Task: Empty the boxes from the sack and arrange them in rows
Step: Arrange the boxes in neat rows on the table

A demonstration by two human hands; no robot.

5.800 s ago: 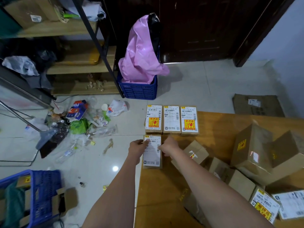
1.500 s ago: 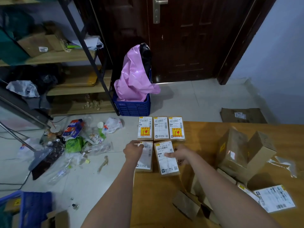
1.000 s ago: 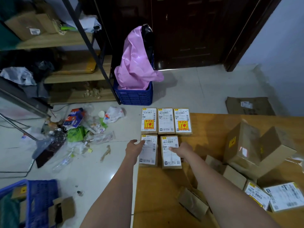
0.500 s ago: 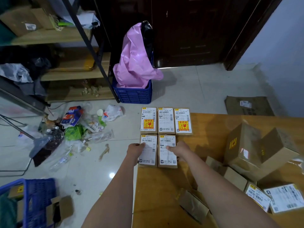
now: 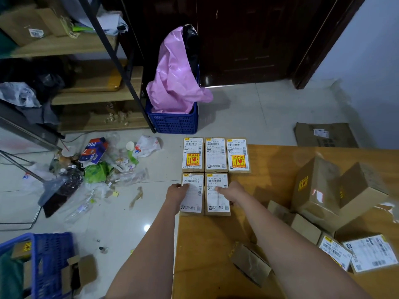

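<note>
The left hand rests against the outer edge of the near-left box, thumb on its label, fingers loosely bent beside it rather than wrapped round it. The right hand lies on the near-right box, straight fingers pressing its label. These two boxes lie flat and touching, at the tabletop's left edge. Just beyond the hands, a back row of three boxes lies side by side, labels up, two with yellow stickers. To the right of the right hand, well apart, two larger cartons lean on each other, with smaller boxes before them and two labelled parcels nearer. Under the right forearm lies a plain brown box. Far beyond the hands, on the floor, a pink sack stands in a blue crate. Litter lies left of the left hand.
</note>
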